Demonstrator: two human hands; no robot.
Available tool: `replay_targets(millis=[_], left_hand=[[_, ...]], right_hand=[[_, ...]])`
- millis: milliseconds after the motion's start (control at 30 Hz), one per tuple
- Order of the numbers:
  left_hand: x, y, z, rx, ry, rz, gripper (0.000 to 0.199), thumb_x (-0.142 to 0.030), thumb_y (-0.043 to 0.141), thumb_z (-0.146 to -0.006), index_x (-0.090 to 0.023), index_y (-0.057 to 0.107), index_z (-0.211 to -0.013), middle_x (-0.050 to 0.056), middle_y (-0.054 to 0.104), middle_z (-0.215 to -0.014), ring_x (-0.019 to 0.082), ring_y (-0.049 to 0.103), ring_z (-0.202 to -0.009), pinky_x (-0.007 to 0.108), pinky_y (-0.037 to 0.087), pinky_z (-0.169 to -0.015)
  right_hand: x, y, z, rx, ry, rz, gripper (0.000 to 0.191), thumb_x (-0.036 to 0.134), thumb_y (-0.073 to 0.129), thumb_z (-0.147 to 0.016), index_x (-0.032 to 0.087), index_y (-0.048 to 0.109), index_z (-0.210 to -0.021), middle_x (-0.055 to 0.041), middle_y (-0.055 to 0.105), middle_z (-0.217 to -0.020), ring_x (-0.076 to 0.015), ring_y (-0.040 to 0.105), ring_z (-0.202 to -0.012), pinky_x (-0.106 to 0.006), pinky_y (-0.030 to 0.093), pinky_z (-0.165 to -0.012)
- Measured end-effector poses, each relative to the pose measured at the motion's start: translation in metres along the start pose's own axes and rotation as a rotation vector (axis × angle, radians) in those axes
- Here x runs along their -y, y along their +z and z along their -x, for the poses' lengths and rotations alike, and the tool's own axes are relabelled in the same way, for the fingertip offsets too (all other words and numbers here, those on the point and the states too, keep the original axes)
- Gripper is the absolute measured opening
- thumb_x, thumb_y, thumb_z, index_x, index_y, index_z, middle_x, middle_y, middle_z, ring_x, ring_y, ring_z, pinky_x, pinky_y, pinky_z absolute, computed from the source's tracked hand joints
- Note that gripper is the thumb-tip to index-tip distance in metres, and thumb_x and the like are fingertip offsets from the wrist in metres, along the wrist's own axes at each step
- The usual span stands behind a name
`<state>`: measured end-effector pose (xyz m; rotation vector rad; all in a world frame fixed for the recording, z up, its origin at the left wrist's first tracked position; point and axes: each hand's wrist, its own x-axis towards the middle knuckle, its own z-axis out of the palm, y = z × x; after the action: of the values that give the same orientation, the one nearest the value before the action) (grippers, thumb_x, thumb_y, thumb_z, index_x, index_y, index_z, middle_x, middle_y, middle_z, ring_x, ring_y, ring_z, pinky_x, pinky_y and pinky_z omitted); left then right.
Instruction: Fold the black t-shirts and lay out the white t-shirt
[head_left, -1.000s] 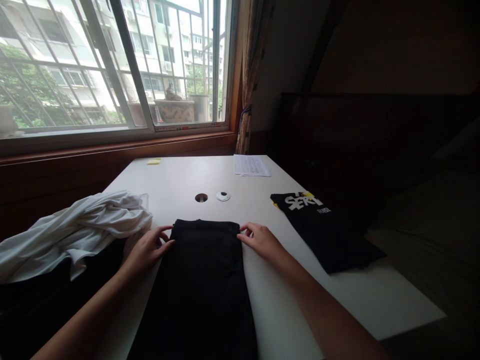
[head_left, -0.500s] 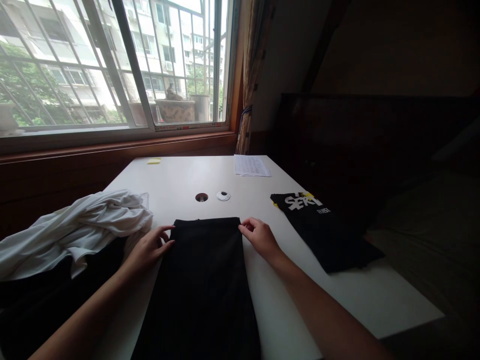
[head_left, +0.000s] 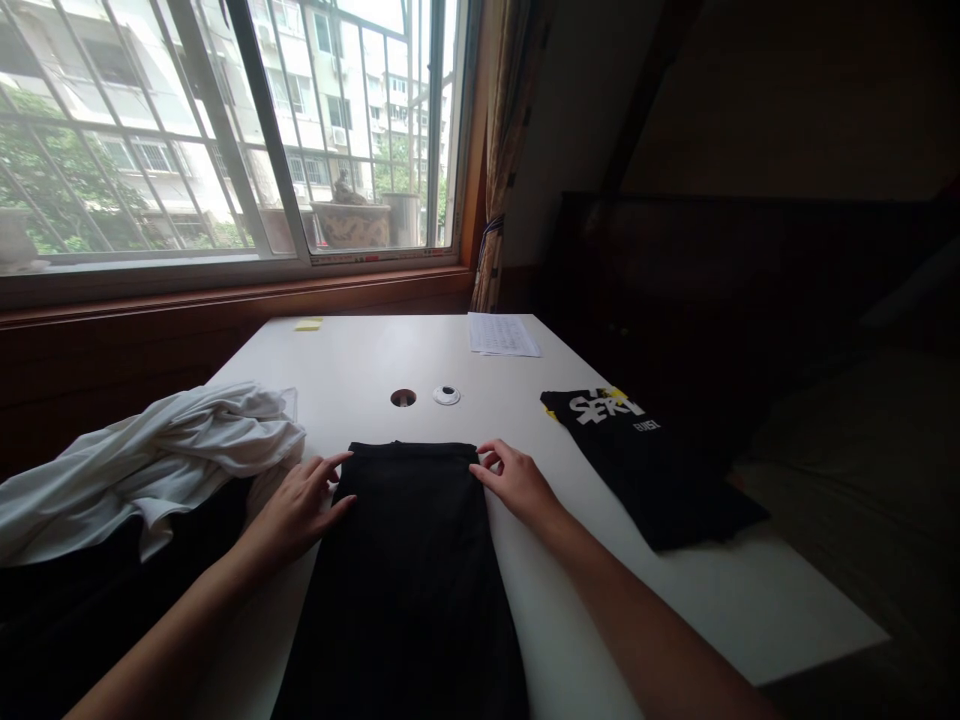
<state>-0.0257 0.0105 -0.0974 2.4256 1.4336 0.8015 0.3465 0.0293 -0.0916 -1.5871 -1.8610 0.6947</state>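
A pair of black trousers (head_left: pixel 412 560), by the look of it, lies flat and narrow down the middle of the white table, its straight band at the far end. At that end's left corner is my left hand (head_left: pixel 300 495), thumb and forefinger spread apart, their tips touching the cloth's edge. Opposite it, my right hand (head_left: pixel 519 482) rests by the right corner. Its thumb lies over the cloth's edge, and the forefinger is apart from the thumb near the corner. The near end of the black cloth runs out of the picture.
A heap of white cloth (head_left: pixel 172 455) lies on dark cloth (head_left: pixel 180 560) at the left. On the right is a folded black shirt (head_left: pixel 660 480) with white letters. Beyond are a cable hole (head_left: pixel 403 398), its round cover (head_left: pixel 446 396), papers (head_left: pixel 504 334) and a yellow note (head_left: pixel 308 324).
My left thumb has spread down and away from the forefinger, over the cloth. My right fingers have parted, with the thumb shifting slightly left and down onto the edge. The black cloth has barely moved.
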Motion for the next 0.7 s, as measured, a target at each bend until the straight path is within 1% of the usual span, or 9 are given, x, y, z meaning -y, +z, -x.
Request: replay_targets(millis=[100, 167, 267, 433, 567, 633, 700], left_hand=[[0.001, 0.001, 0.001, 0.006, 0.004, 0.071, 0.053, -0.048, 0.057, -0.096, -0.029, 0.045, -0.144, 0.005, 0.059, -0.103, 0.019, 0.062, -0.08, 0.036, 0.056, -0.077], [0.001, 0.002, 0.001, 0.019, 0.002, 0.096, 0.054, -0.048, 0.057, -0.097, -0.03, 0.042, -0.145, 0.004, 0.058, -0.104, 0.017, 0.061, -0.077, 0.034, 0.056, -0.076], [0.002, 0.002, 0.001, 0.023, 0.019, 0.073, 0.053, -0.046, 0.057, -0.096, -0.03, 0.042, -0.145, 0.004, 0.058, -0.105, 0.017, 0.061, -0.078, 0.034, 0.056, -0.076], [-0.001, 0.0, 0.0, 0.025, 0.038, 0.022, 0.051, -0.044, 0.056, -0.097, -0.029, 0.044, -0.144, 0.003, 0.059, -0.101, 0.017, 0.061, -0.073, 0.033, 0.055, -0.073], [-0.004, -0.003, 0.0, 0.045, 0.015, 0.029, 0.052, -0.044, 0.056, -0.096, -0.029, 0.044, -0.145, 0.002, 0.06, -0.098, 0.016, 0.061, -0.07, 0.031, 0.054, -0.069], [-0.004, -0.004, 0.001, 0.057, 0.005, 0.045, 0.053, -0.045, 0.057, -0.096, -0.03, 0.044, -0.145, 0.002, 0.06, -0.098, 0.015, 0.062, -0.07, 0.03, 0.054, -0.068], [-0.002, -0.004, 0.001, 0.058, 0.005, 0.057, 0.054, -0.045, 0.058, -0.096, -0.03, 0.043, -0.146, 0.001, 0.06, -0.099, 0.015, 0.062, -0.071, 0.029, 0.054, -0.068]], right_hand=[[0.003, 0.001, 0.001, 0.014, -0.011, -0.019, 0.036, 0.046, 0.066, -0.086, 0.024, 0.064, -0.113, -0.0025, 0.071, -0.094, -0.0189, 0.066, -0.081, -0.033, 0.052, -0.075], [0.005, 0.001, 0.002, 0.028, -0.017, -0.033, 0.038, 0.046, 0.066, -0.085, 0.024, 0.064, -0.116, -0.0028, 0.07, -0.095, -0.0187, 0.066, -0.081, -0.033, 0.052, -0.074], [0.008, 0.0, 0.003, 0.055, -0.018, -0.03, 0.041, 0.047, 0.066, -0.086, 0.025, 0.062, -0.121, -0.0036, 0.069, -0.098, -0.0188, 0.065, -0.08, -0.032, 0.052, -0.072], [0.012, -0.005, 0.007, 0.109, -0.013, 0.01, 0.051, 0.052, 0.063, -0.089, 0.026, 0.057, -0.132, -0.0032, 0.068, -0.093, -0.021, 0.066, -0.082, -0.033, 0.051, -0.071], [0.02, -0.011, 0.012, 0.224, 0.027, -0.065, 0.063, 0.058, 0.064, -0.087, 0.029, 0.048, -0.141, -0.0034, 0.068, -0.096, -0.0217, 0.067, -0.08, -0.031, 0.05, -0.066], [0.025, -0.014, 0.016, 0.295, 0.031, -0.161, 0.07, 0.053, 0.069, -0.085, 0.03, 0.042, -0.145, -0.0036, 0.069, -0.1, -0.0222, 0.068, -0.084, -0.032, 0.052, -0.07], [0.03, -0.017, 0.019, 0.351, 0.01, -0.278, 0.079, 0.044, 0.075, -0.082, 0.03, 0.036, -0.149, -0.0044, 0.069, -0.11, -0.0227, 0.068, -0.094, -0.033, 0.054, -0.079]])
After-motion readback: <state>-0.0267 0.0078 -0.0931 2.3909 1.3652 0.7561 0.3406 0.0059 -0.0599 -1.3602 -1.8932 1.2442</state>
